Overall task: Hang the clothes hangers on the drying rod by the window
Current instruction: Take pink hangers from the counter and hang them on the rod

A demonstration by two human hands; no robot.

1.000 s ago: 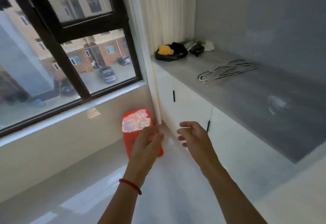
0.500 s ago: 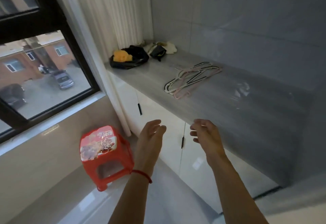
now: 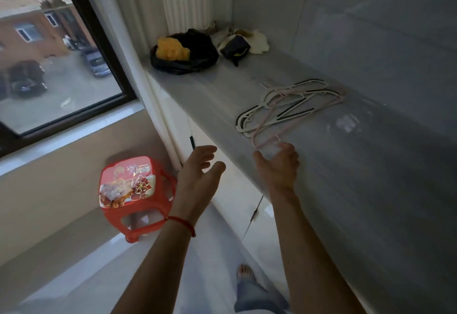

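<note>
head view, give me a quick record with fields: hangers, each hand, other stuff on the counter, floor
hangers: pile of clothes hangers lying flat on the grey countertop
right hand: open, just short of the pile, holds nothing
left hand: open, in the air before the cabinet, holds nothing
far end of counter: black bag with a yellow item
floor: red stool under the window

A heap of clothes hangers (image 3: 289, 111) lies on the tabletop (image 3: 371, 165) about midway along it, nearer the front edge than the wall, with a bag (image 3: 184, 57) at the far end by the window corner and a bundle of cloths (image 3: 241, 41) just right of the bag against the back wall. The right hand (image 3: 278, 165) hovers over the front edge just before the hangers, the left hand (image 3: 200, 172) to its left off the tabletop, and a stool (image 3: 134, 195) stands on the floor (image 3: 99, 276) below the window (image 3: 57, 66), left of the cabinet.
</note>
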